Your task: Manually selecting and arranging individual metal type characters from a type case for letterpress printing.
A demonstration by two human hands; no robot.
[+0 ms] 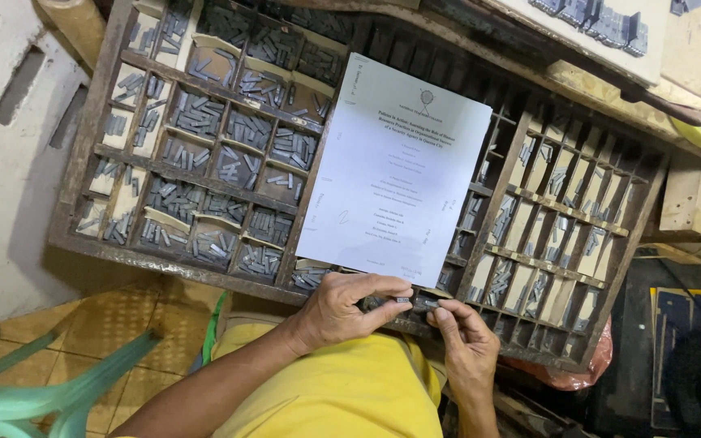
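Both hands (403, 312) pinch type pieces (403, 301) (mostly hidden).

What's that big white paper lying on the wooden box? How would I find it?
Look at the wide wooden tray split into many little compartments full of small grey metal pieces. Across its middle lies a white sheet of paper, tilted, with printed lines on it, just above the left hand and right hand. It is the only large, flat, bright white thing among all the dark little boxes.

Letterpress print workshop being indicated: wooden compartmented type case (204, 162) at 12 o'clock being filled with metal type sorts (196, 113), worn benches.
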